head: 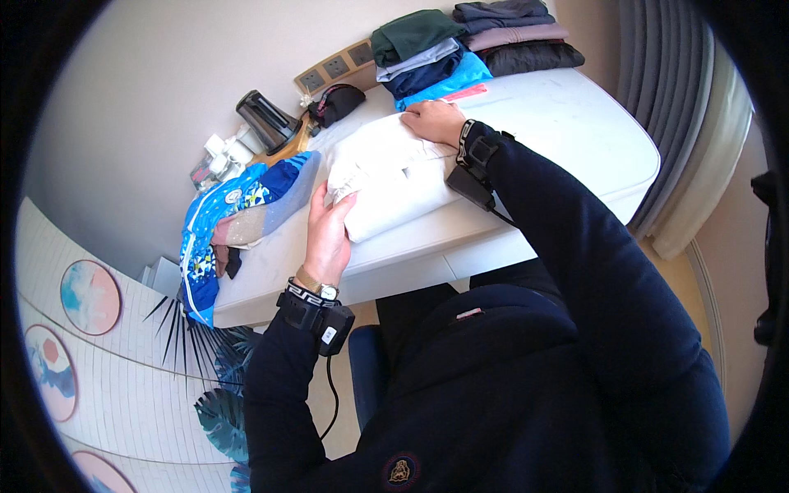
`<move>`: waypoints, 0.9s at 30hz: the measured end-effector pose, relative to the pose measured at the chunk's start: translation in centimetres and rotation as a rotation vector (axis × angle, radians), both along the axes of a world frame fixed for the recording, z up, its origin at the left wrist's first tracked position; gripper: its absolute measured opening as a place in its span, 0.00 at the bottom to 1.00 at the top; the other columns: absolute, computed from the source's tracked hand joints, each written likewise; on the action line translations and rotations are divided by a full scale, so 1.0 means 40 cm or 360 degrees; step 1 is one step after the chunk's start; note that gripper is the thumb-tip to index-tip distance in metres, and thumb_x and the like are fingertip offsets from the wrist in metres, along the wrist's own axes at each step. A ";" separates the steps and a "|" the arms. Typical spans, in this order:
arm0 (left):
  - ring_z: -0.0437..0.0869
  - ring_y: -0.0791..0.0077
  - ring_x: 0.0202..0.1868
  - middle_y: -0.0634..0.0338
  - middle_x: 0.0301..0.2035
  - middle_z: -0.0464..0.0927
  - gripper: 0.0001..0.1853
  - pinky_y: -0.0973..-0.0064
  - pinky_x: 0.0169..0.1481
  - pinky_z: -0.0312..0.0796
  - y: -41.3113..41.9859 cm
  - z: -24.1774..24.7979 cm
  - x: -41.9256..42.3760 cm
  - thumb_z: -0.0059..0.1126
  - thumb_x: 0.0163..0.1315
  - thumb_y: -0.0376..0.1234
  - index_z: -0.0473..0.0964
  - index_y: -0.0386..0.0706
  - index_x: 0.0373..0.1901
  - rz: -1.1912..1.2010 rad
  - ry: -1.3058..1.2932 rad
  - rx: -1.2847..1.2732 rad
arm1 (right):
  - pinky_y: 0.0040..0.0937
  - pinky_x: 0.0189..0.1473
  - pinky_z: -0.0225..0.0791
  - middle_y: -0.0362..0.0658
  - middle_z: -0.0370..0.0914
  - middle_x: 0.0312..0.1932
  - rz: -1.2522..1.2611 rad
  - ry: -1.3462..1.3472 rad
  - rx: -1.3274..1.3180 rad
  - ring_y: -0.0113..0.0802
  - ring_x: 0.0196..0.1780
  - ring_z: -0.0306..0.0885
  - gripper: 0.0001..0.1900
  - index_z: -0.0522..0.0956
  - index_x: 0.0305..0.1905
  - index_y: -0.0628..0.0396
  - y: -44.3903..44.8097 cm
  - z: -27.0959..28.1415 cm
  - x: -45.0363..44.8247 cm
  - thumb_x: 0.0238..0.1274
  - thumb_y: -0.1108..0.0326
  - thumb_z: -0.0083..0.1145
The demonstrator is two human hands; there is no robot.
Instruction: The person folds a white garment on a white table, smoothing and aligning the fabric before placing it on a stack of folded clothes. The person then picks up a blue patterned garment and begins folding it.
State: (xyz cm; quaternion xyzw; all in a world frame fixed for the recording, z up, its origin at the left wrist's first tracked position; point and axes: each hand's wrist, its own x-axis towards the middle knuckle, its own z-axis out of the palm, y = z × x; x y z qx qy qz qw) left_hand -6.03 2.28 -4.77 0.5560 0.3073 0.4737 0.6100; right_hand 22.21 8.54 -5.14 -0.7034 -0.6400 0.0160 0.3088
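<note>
A folded white garment (394, 179) lies on the white tabletop (555, 117) in front of me. My left hand (330, 231) grips its near left edge, thumb on top and fingers along the side. My right hand (434, 122) rests on its far right part with the fingers curled; whether they pinch the cloth I cannot tell. Just beyond the right hand, a flat pink-red item (466, 93) sticks out by a stack of folded clothes (419, 37), dark green on top and bright blue at the bottom.
Another stack of folded clothes (518, 37) stands at the back right. On the left lie a blue patterned jacket (200, 246) and a sheer glittery cloth (246, 228). Behind them are a dark electric kettle (268, 121), white cups (237, 150) and a black cap-like item (338, 103). Grey curtains (653, 111) hang at right.
</note>
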 end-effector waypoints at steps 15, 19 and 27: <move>0.80 0.74 0.48 0.56 0.48 0.77 0.16 0.80 0.40 0.77 0.024 -0.052 -0.083 0.55 0.64 0.21 0.71 0.37 0.53 0.0203 0.0799 0.0508 | 0.55 0.67 0.63 0.51 0.82 0.56 -0.0031 -0.0018 -0.0017 0.53 0.62 0.77 0.25 0.83 0.55 0.46 -0.002 0.008 -0.001 0.68 0.45 0.41; 0.78 0.65 0.52 0.52 0.51 0.76 0.22 0.72 0.52 0.74 -0.015 -0.031 -0.068 0.57 0.56 0.22 0.71 0.38 0.55 0.0426 0.1110 0.1459 | 0.55 0.66 0.64 0.51 0.82 0.55 -0.0050 -0.0021 -0.0018 0.53 0.61 0.77 0.25 0.83 0.55 0.46 0.001 0.008 -0.001 0.68 0.45 0.41; 0.69 0.51 0.64 0.50 0.57 0.74 0.30 0.51 0.66 0.60 -0.060 0.025 0.093 0.63 0.53 0.36 0.71 0.42 0.60 0.0431 0.1395 0.2016 | 0.57 0.66 0.63 0.48 0.83 0.55 -0.0019 0.0048 0.0012 0.53 0.61 0.78 0.25 0.83 0.54 0.45 0.001 0.004 0.001 0.66 0.45 0.42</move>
